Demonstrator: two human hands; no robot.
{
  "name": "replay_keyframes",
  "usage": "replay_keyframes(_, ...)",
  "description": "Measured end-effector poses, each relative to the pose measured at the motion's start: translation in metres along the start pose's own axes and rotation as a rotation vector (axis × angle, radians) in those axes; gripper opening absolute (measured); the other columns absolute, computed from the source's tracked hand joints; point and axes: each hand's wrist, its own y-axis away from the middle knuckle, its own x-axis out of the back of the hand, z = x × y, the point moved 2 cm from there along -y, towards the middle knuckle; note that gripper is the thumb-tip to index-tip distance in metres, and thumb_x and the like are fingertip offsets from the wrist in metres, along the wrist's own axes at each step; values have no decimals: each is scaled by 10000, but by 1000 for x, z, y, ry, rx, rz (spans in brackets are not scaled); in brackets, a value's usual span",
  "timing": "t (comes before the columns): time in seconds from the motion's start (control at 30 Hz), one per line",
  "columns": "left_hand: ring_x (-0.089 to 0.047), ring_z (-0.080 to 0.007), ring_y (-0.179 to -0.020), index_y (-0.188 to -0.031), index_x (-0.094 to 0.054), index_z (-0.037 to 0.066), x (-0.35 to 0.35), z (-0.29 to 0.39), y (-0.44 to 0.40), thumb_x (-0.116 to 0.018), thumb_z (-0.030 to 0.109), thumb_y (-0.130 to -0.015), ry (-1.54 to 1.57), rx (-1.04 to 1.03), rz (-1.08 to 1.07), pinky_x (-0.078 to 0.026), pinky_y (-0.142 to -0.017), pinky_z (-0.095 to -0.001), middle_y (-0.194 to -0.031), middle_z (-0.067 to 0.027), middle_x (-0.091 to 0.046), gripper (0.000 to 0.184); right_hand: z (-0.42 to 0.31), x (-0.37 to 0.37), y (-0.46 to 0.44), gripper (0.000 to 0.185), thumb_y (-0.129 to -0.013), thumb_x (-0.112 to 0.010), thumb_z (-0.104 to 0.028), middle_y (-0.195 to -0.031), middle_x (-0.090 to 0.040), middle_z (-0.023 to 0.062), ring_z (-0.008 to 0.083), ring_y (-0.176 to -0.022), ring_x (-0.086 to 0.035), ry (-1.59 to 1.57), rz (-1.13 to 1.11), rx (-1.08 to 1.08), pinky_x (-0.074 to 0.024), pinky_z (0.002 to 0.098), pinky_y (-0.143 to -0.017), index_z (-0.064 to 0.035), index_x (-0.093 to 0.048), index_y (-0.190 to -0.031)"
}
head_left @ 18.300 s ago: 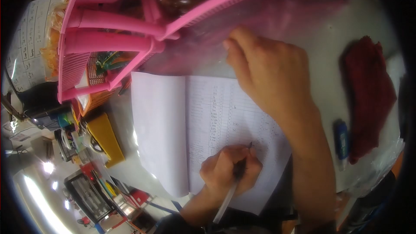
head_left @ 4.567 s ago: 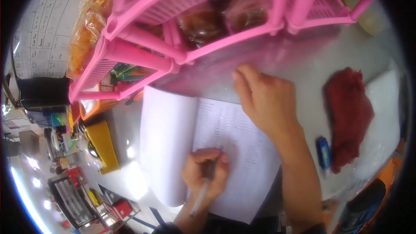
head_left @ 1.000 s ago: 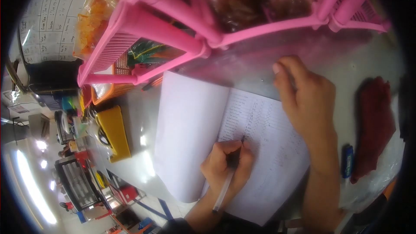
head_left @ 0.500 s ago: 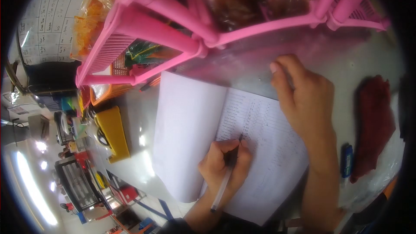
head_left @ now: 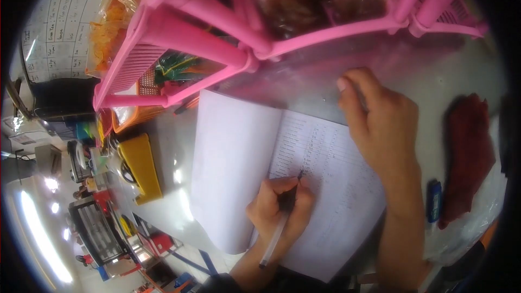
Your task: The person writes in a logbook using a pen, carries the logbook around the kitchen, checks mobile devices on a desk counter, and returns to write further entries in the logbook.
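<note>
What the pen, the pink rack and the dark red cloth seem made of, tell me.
Pen: likely plastic, its barrel pale and translucent.
Pink rack: probably moulded plastic, smooth, with evenly coloured bars.
Dark red cloth: matte fabric, by its limp, uneven shape; fibre unclear.

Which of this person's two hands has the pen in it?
The left hand, gripping the pen over the printed page; the right hand, loosely curled beside the page's edge, shows no pen.
</note>
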Motion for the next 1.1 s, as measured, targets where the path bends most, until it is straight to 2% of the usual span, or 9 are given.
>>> replay_keyframes(0.3, -668, -126, -611, -889, -570, 3, 4, 12, 2, -745, 28, -841, -73, -112, -82, -517, -575, -240, -731, -111, -689, 183, 0, 3, 0, 138, -989, -589, -254, -629, -680, -8, 226, -533, -659, 47, -11, 14, -484, 369, -503, -132, -597, -926)
replay_keyframes(0.47, -643, -145, -541, -879, -576, 30, 0, 21, 2, -781, 54, -784, -30, -454, -205, -491, -537, -243, -729, -118, -693, 228, 0, 0, 0, 151, -983, -598, -264, -648, -677, 36, 258, -546, -659, 63, -10, 5, -492, 397, -520, -122, -606, -933)
replay_keyframes(0.6, -651, -175, -536, -924, -609, 19, 32, 31, 17, -694, 132, -909, -131, -680, -215, -500, -510, -276, -720, -100, -698, 143, 2, 2, -2, 161, -977, -608, -269, -654, -679, 50, 271, -561, -666, 75, 42, 45, -500, 409, -531, -116, -616, -930)
replay_keyframes(0.67, -659, -196, -550, -984, -623, 4, 69, 25, 39, -632, 200, -973, -138, -476, -76, -524, -555, -301, -712, -86, -704, 196, 0, 5, 0, 168, -978, -601, -270, -657, -681, 58, 282, -570, -669, 23, 34, 30, -509, 414, -541, -113, -621, -923)
replay_keyframes(0.73, -717, -255, -771, -1048, -608, -24, 108, 25, 49, -604, 256, -997, -390, -328, 49, -557, -727, -359, -810, -126, -722, 285, 0, 5, 2, 170, -983, -591, -271, -658, -681, 61, 287, -573, -670, 18, 37, 19, -514, 417, -545, -114, -620, -923)
replay_keyframes(0.87, -680, -316, -1051, -1170, -580, -62, 152, 3, 37, -578, 276, -1009, -649, -452, 130, -516, -925, -414, -1054, -206, -710, 375, -6, 11, 1, 185, -996, -563, -277, -661, -680, 77, 309, -577, -668, 73, 11, -17, -522, 427, -552, -118, -618, -919)
replay_keyframes(0.93, -626, -368, -1104, -1255, -573, -66, 172, -29, 37, -641, 273, -956, -395, -167, 233, -492, -958, -427, -1195, -249, -645, 458, -4, 9, 0, 192, -998, -559, -280, -667, -682, 86, 316, -585, -669, 74, -2, -7, -522, 430, -558, -115, -616, -919)
replay_keyframes(1.0, -538, -396, -1277, -1399, -464, -85, 188, -70, 36, -669, 331, -929, -328, 76, 96, -402, -1084, -474, -1320, -287, -585, 660, 1, 7, 1, 198, -1001, -555, -283, -673, -684, 95, 322, -594, -671, 78, -19, 7, -523, 433, -564, -112, -613, -919)
replay_keyframes(1.1, -484, -432, -1328, -1378, -471, -93, 188, -70, 41, -664, 336, -928, -768, -170, 52, -315, -1143, -518, -1334, -299, -570, 651, 8, 12, -4, 213, -1006, -552, -291, -673, -674, 112, 310, -614, -674, -10, -1, -32, -524, 416, -580, -101, -611, -931)
